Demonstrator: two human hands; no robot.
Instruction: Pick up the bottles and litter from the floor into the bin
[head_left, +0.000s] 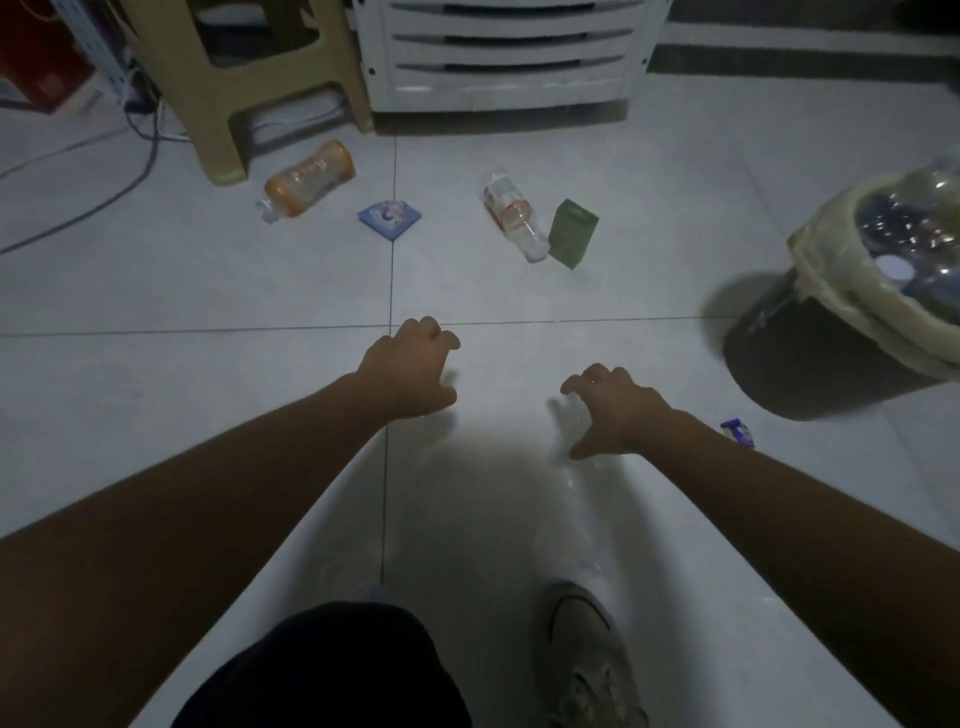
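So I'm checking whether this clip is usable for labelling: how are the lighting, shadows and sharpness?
Head view: dim overall, with a brighter patch on the floor tiles ahead; the person's dark shadow falls between the left hand and right hand; the wide-angle lens bows the tile lines; the bin at the right edge is smeared, its liner glinting; the orange bottle is soft.

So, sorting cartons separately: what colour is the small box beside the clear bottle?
Green: the small green cardboard box, clearest in the head view.

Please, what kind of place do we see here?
Probably a room in a home: a pale tiled floor, a beige plastic stool beside a white slatted appliance, and a lined bin at the right.
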